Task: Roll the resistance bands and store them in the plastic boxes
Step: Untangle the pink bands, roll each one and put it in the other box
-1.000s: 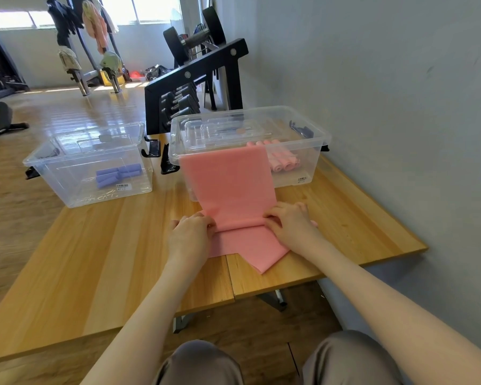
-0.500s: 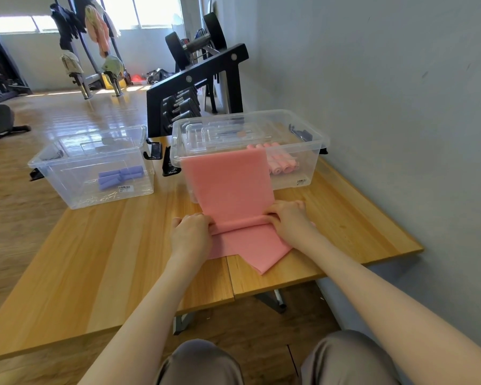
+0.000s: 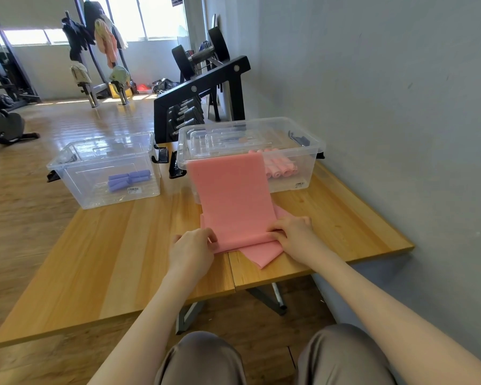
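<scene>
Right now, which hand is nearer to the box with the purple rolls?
Left. The left hand is right of the box, nearer the camera; the right hand lies farther right.

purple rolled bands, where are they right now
In the head view the purple rolled bands lie inside the left clear plastic box on the wooden table, left of the box with the pink rolls.

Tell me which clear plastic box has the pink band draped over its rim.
The right-hand clear plastic box, holding pink rolls; the left box holds purple rolls.
</scene>
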